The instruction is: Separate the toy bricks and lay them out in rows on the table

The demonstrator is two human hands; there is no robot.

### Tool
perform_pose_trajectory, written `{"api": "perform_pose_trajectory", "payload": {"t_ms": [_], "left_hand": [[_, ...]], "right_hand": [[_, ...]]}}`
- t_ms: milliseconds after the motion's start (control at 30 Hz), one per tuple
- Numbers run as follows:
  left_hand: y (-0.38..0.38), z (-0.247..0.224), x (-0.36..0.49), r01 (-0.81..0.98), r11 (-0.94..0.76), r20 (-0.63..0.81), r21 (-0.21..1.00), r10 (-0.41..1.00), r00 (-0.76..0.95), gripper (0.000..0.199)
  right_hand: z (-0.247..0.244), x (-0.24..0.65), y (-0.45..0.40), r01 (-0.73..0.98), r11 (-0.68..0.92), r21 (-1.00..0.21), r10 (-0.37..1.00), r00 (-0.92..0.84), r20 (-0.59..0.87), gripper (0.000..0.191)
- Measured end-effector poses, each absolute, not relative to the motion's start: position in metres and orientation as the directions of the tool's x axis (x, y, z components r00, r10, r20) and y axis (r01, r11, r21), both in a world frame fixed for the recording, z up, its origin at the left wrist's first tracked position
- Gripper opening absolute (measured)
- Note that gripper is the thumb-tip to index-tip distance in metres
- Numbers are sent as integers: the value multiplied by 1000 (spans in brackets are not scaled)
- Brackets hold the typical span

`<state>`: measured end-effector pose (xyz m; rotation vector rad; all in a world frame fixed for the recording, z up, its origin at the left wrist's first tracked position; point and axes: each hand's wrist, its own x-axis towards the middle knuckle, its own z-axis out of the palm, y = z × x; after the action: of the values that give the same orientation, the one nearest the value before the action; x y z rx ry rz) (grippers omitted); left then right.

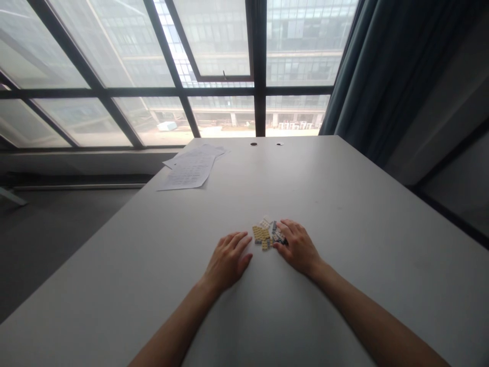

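Bricks (261, 233) in tan, white and gray lie in a small, flat cluster on a white counter (344, 193), between our two hands. Tan pieces fill the left and near parts of the group, a white piece sits at its far side, and the gray ones gather at the right. Our left hand (228, 258) rests palm down just beside the tan pieces, holding nothing, its fingers loosely bent and its thumb set apart from them. Our right hand (298, 248) lies over the right edge of the cluster, fingers and thumb parted around the gray pieces; it covers some of them, and we cannot tell whether it grips any. Both our forearms are bare and reach in from the near side. Well beyond the left hand, we see printed papers (189, 172) overlapping near the counter's far left corner. Two round holes (253, 144) mark the surface near its far edge. Behind it stands a dark-framed window (260, 56) facing a building, with a blue curtain (367, 66) hanging at the right and gray floor (57, 224) at the left.
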<state>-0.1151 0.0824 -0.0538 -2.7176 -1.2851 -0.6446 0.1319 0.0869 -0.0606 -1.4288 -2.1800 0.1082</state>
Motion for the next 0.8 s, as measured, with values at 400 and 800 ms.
{"api": "perform_pose_trajectory", "payload": {"t_ms": [400, 800], "left_hand": [[80, -50, -100, 763, -638, 444, 103, 716, 539, 14], [100, -54, -71, 802, -548, 423, 237, 802, 423, 12]], "right_hand": [[-60, 135, 84, 782, 472, -407, 844, -268, 464, 29], [-59, 132, 81, 665, 722, -191, 661, -581, 476, 40]]}}
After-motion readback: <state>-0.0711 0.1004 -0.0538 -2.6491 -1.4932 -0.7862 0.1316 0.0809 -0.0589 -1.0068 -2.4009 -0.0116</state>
